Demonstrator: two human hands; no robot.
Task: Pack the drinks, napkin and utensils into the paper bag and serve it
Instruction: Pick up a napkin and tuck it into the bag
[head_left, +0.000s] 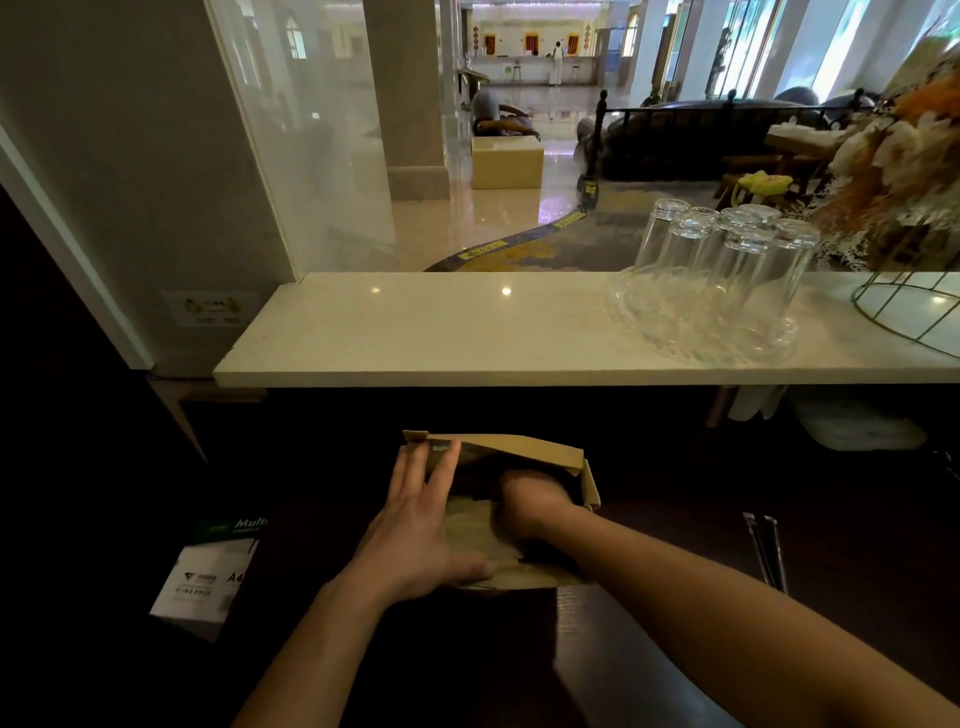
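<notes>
A brown paper bag (519, 449) stands open on the dark lower counter, right below the pale marble ledge. My left hand (421, 525) grips the bag's left wall, fingers over the rim and thumb along the near edge. My right hand (530, 501) is plunged into the bag's mouth; its fingers are hidden inside, so I cannot tell what it holds. Two long wrapped utensils (763, 551) lie on the dark counter to the right of the bag. No drinks or napkin show from here.
The marble ledge (415, 332) runs across above the bag. A glass tray of upturned glasses (717, 275) stands on its right part, beside a wire basket (914, 312). A pack of A4 paper (208, 571) lies low at the left.
</notes>
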